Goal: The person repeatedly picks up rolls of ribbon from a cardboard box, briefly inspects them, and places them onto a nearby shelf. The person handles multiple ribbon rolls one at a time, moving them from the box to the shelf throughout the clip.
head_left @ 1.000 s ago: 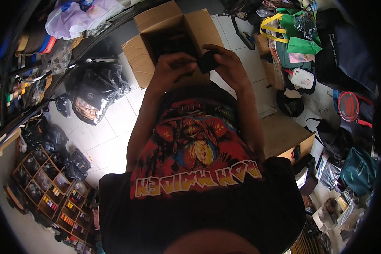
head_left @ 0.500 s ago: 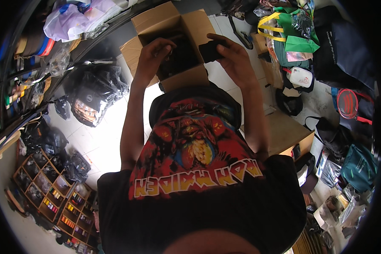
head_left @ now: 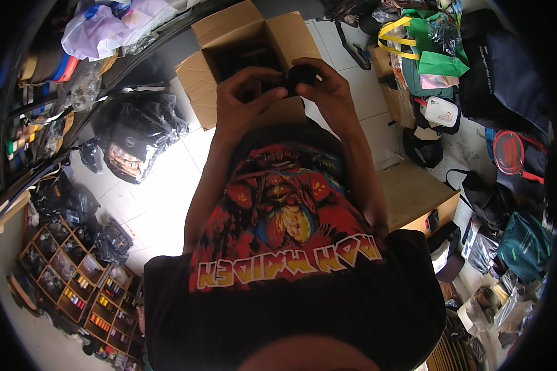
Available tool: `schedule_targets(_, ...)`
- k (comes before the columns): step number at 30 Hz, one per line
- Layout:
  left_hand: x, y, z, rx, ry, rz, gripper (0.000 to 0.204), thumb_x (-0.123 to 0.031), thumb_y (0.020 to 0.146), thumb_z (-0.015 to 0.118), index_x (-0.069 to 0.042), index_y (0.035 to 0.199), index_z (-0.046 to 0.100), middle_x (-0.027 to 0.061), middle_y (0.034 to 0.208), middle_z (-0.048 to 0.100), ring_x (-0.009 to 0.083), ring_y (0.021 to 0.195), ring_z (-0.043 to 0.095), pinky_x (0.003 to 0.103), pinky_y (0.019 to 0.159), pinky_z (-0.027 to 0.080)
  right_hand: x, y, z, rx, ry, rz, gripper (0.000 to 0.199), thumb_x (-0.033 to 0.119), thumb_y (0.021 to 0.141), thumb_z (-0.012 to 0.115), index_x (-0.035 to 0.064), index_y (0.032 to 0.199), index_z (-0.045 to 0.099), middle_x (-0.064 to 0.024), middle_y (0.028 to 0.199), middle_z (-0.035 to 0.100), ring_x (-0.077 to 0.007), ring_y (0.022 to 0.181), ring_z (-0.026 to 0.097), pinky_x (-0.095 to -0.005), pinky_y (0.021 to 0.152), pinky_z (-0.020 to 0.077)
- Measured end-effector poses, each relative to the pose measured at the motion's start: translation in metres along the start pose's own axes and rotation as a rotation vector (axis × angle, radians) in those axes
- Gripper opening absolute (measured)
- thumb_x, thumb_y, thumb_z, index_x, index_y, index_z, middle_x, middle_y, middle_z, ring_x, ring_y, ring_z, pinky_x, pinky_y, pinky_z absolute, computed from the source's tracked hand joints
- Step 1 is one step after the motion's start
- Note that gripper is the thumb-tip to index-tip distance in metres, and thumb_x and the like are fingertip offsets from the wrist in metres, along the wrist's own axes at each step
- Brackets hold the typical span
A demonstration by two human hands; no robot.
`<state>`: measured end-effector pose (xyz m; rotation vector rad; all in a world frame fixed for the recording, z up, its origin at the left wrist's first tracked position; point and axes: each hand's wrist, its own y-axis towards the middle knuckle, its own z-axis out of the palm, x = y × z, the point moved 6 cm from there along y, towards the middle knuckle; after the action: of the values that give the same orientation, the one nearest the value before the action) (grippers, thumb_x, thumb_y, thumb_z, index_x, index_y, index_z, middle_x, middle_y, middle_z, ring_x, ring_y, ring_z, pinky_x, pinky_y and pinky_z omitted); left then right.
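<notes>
Right hand (head_left: 332, 94) in close, fingers clamped on 1 small black piece (head_left: 301, 75) at the near edge of the open cardboard box (head_left: 197, 88) — left hand (head_left: 242, 102) right beside it — whether its fingers grip, I can't tell.

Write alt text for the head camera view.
A bare right hand holds a small black object, the left hand close beside it, near an open cardboard box. A compartmented wooden rack is at lower left, a green bag at upper right.
</notes>
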<state>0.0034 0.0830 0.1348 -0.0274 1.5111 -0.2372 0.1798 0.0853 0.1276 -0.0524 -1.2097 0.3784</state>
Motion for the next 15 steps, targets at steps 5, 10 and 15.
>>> schedule_targets(5, -0.001, -0.001, -0.004, -0.047, 0.029, 0.038, 0.021, 0.003, 0.077, 0.077, 0.0, 0.097, 0.074, 0.0047, 0.086, 0.071, 0.0092, 0.078, 0.065, 0.023, 0.071, 0.05, -0.002, -0.001, 0.004, 0.077, 0.029, -0.033, 0.053, -0.006, 0.079, 0.073, 0.0035, 0.129, 0.059, -0.0064, 0.117, 0.066, -0.0137, 0.106, 0.062, -0.0279, 0.093, 0.0502)
schedule_targets(10, -0.013, -0.003, -0.007, -0.02, 0.07, 0.093, 0.026, 0.006, 0.075, 0.076, 0.001, 0.1, 0.074, 0.0064, 0.09, 0.071, 0.011, 0.08, 0.065, 0.024, 0.075, 0.051, -0.002, 0.002, 0.011, 0.163, 0.12, -0.088, 0.049, -0.006, 0.08, 0.071, 0.0015, 0.127, 0.06, -0.0058, 0.119, 0.065, -0.0134, 0.107, 0.061, -0.0274, 0.094, 0.0493)
schedule_targets(15, -0.029, -0.003, -0.007, -0.062, 0.086, 0.087, 0.033, 0.007, 0.072, 0.075, 0.0, 0.104, 0.074, 0.0021, 0.083, 0.066, 0.0082, 0.075, 0.058, 0.022, 0.072, 0.046, 0.006, 0.003, 0.017, 0.158, -0.007, -0.083, 0.047, -0.004, 0.084, 0.065, 0.0021, 0.13, 0.057, -0.0043, 0.122, 0.063, -0.0139, 0.11, 0.059, -0.0277, 0.096, 0.0481)
